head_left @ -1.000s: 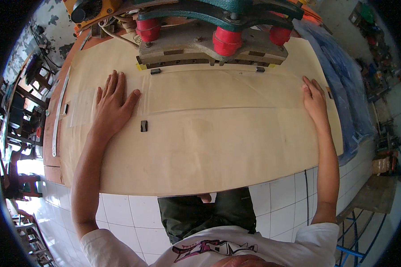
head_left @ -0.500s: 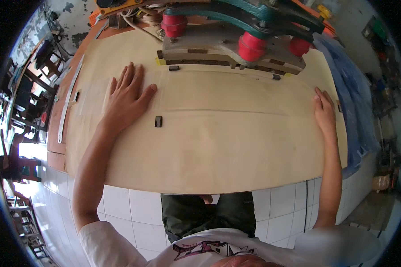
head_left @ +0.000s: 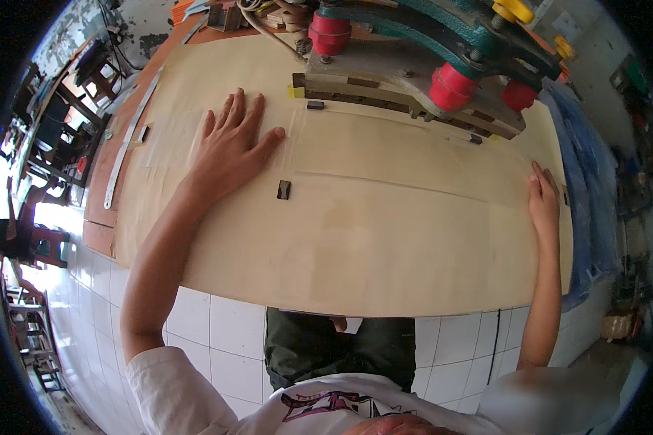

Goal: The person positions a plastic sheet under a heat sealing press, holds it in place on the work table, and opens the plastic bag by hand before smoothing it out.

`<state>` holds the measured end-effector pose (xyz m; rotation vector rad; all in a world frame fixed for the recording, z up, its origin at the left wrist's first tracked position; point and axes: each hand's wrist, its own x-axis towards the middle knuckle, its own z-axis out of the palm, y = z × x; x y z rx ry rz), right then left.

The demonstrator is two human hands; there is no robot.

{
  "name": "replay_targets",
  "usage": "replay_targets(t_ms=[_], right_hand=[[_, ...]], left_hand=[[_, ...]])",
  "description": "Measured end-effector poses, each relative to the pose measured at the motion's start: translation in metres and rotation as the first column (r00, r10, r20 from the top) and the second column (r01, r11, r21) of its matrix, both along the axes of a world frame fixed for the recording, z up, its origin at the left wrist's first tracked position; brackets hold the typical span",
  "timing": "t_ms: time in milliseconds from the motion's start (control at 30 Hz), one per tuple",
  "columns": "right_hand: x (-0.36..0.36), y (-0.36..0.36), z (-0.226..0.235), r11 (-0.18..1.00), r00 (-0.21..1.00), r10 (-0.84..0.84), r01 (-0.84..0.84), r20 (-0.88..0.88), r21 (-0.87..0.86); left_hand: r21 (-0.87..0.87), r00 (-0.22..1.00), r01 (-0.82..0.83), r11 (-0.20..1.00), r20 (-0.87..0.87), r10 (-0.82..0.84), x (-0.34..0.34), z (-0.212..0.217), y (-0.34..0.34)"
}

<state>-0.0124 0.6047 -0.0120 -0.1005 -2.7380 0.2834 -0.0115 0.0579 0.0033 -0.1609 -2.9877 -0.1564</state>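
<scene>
A thin clear plastic sheet (head_left: 384, 156) lies over the pale tan board (head_left: 326, 268), with faint straight lines running across it. My left hand (head_left: 238, 141) rests palm down on the sheet's left part, fingers stretched and thumb spread. Near the board's right edge, my right hand (head_left: 544, 199) stands on its side, thumb pressed against the fingers at the sheet's edge; what lies between them is barely visible. Beyond the sheet hangs a long metal press bar (head_left: 413, 105) on a dark green arm (head_left: 413, 29) with red knobs (head_left: 453, 87).
Small black blocks (head_left: 284, 190) sit on the board, several in all. A steel ruler (head_left: 132, 138) lies along the table's left edge (head_left: 98, 210). Blue plastic sheeting (head_left: 588, 210) drapes off the right side. A cable (head_left: 268, 29) and wood pieces are at the back.
The whole view has shifted, so the board, press and hands appear farther right. Both hands keep nearly the same pose and place on the board.
</scene>
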Motion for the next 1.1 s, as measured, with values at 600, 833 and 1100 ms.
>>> replay_targets(t_ms=[600, 833, 1100], right_hand=[[0.005, -0.010, 0.006, 0.999, 0.999, -0.033, 0.033, 0.023, -0.007], [0.001, 0.002, -0.001, 1.000, 1.000, 0.010, -0.010, 0.001, 0.024], [-0.004, 0.009, -0.006, 0.999, 0.999, 0.032, -0.032, -0.017, 0.001]], left_hand=[[0.057, 0.997, 0.020, 0.998, -0.079, -0.015, -0.001, -0.007, -0.002], [0.035, 0.994, 0.028, 0.999, -0.105, -0.025, -0.001, -0.008, -0.004], [-0.051, 0.998, -0.003, 0.999, -0.064, 0.000, -0.002, -0.006, -0.002]])
